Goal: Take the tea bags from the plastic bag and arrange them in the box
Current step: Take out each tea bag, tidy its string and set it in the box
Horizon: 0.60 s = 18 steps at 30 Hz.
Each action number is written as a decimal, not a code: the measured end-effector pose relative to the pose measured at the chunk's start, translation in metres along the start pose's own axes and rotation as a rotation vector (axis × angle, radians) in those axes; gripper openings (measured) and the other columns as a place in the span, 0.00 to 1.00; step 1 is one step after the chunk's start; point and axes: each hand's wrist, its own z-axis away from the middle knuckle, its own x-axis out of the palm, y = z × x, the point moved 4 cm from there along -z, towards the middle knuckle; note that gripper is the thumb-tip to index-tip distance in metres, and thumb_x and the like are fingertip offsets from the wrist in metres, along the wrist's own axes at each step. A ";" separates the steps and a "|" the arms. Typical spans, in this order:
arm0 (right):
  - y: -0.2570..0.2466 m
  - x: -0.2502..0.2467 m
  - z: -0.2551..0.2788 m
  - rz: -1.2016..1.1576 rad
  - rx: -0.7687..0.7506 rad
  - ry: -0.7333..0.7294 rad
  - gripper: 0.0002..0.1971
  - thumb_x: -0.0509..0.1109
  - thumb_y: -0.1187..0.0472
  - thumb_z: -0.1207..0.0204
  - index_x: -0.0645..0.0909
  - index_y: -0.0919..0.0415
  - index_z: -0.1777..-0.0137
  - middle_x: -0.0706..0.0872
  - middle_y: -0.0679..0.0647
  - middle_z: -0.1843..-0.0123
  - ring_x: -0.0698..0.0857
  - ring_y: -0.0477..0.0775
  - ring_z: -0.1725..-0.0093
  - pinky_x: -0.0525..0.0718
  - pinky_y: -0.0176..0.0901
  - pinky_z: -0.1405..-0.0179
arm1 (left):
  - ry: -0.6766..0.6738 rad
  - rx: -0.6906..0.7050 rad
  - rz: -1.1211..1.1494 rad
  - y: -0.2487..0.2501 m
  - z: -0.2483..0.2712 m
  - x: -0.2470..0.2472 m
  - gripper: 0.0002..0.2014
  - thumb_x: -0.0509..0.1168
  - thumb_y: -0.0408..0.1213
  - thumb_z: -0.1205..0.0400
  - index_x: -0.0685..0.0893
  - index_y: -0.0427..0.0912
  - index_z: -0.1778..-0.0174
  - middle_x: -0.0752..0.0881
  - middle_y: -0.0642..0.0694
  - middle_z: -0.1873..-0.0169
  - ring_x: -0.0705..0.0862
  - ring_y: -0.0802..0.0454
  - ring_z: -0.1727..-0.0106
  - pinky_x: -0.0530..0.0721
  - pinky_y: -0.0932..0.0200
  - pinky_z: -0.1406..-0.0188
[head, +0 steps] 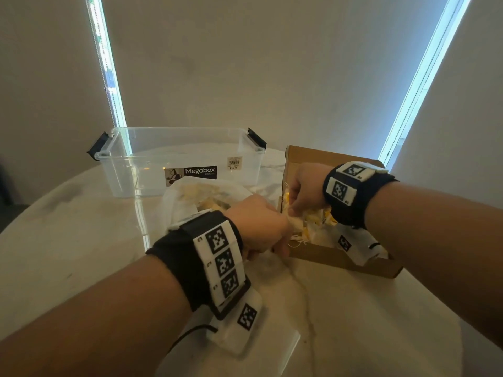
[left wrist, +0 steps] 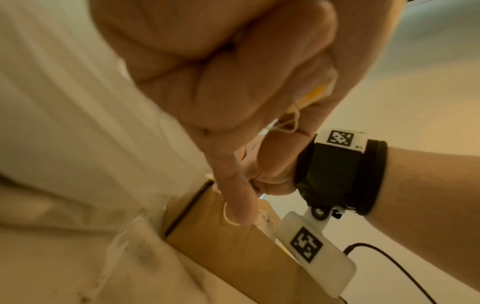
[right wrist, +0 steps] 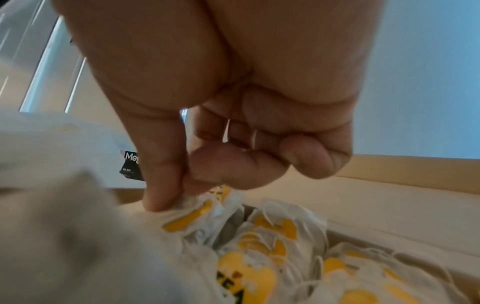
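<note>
Both hands pinch tea bags (right wrist: 254,242) (white, yellow-tagged) over the cardboard box (head: 340,261).

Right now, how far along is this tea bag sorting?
Partway. Done: several white-and-yellow tea bags already lie in the brown cardboard box. In hand: the right hand pinches one bag inside the box, while the left hand grips more at its near edge. Left: the crinkled clear plastic bag beside it still shows pale contents, and the boxed bags look jumbled, not arranged.

Matt brown cardboard box (head: 340,261), glossy marble-look table (head: 81,240), clear plastic bin (head: 141,170).
</note>
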 end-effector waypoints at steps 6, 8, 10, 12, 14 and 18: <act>0.005 -0.020 0.011 -0.136 0.060 -0.010 0.10 0.80 0.49 0.26 0.89 0.56 0.56 0.93 0.48 0.62 0.92 0.47 0.64 0.88 0.40 0.61 | -0.080 -0.073 0.689 0.003 -0.003 -0.002 0.20 0.54 0.52 0.11 0.79 0.40 0.59 0.69 0.50 0.82 0.63 0.57 0.85 0.60 0.68 0.90; 0.001 -0.041 0.024 -0.151 0.042 0.073 0.10 0.80 0.49 0.27 0.88 0.56 0.57 0.92 0.48 0.62 0.90 0.47 0.66 0.84 0.39 0.63 | -0.121 -0.098 0.982 0.005 -0.002 -0.006 0.23 0.50 0.57 0.11 0.75 0.40 0.55 0.67 0.51 0.82 0.64 0.57 0.84 0.62 0.67 0.90; -0.006 -0.057 0.041 -0.241 -0.015 0.158 0.13 0.79 0.47 0.26 0.88 0.57 0.59 0.91 0.47 0.66 0.87 0.46 0.69 0.81 0.40 0.63 | -0.131 -0.100 1.178 0.009 0.001 -0.009 0.27 0.49 0.63 0.13 0.75 0.40 0.51 0.68 0.49 0.79 0.66 0.56 0.81 0.65 0.65 0.88; -0.017 -0.063 0.058 -0.436 -0.065 0.138 0.18 0.76 0.43 0.25 0.89 0.60 0.58 0.92 0.50 0.67 0.86 0.47 0.71 0.82 0.43 0.61 | -0.091 -0.091 1.280 0.012 0.002 -0.009 0.32 0.49 0.68 0.16 0.75 0.38 0.48 0.69 0.48 0.77 0.67 0.55 0.79 0.67 0.63 0.86; -0.029 -0.058 0.075 -0.582 -0.071 0.009 0.25 0.72 0.38 0.24 0.89 0.63 0.54 0.93 0.54 0.64 0.87 0.50 0.71 0.81 0.47 0.60 | -0.032 -0.073 1.322 0.016 0.006 -0.007 0.37 0.48 0.70 0.17 0.77 0.35 0.42 0.71 0.46 0.75 0.67 0.54 0.78 0.68 0.63 0.85; -0.045 -0.046 0.091 -0.557 -0.125 -0.139 0.23 0.75 0.41 0.25 0.90 0.64 0.49 0.94 0.55 0.60 0.90 0.49 0.67 0.80 0.46 0.57 | 0.032 -0.008 1.356 0.023 0.015 -0.002 0.35 0.48 0.68 0.15 0.80 0.38 0.37 0.86 0.40 0.64 0.81 0.46 0.64 0.77 0.58 0.62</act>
